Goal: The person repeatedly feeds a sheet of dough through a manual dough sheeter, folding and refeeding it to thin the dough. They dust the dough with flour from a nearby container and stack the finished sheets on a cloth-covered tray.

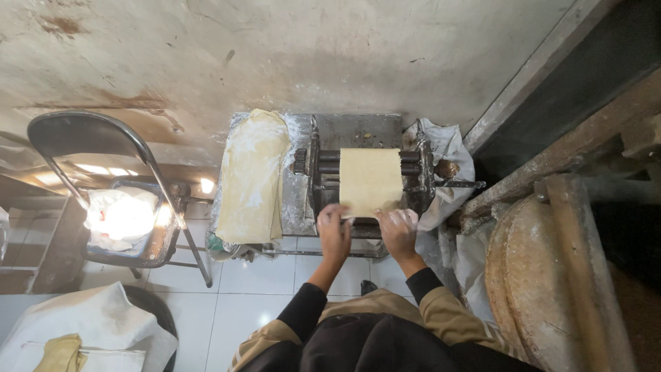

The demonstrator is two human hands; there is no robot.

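At the roller machine (368,176), a dough sheet (370,180) hung over the rollers, its near edge at the machine's front. Both hands met that edge: the left hand (334,231) pinched its left corner, the right hand (399,231) its right corner, fingers closed on dough. Left of the machine lay a folded dough slab (253,176), beyond it a chair (113,189).

Dough sheet (370,180) on rollers: pale yellow, plain. Folded dough (252,176) beside it: cream, dusted white. Roller machine (420,172): dark grey metal, flour-speckled. Chair (103,145): black frame, white bag (120,217) on seat. Floor tiles (255,289): white. Sleeves (441,313): tan over black cuffs. Wall (275,48): dirty cream, rust-brown stains.
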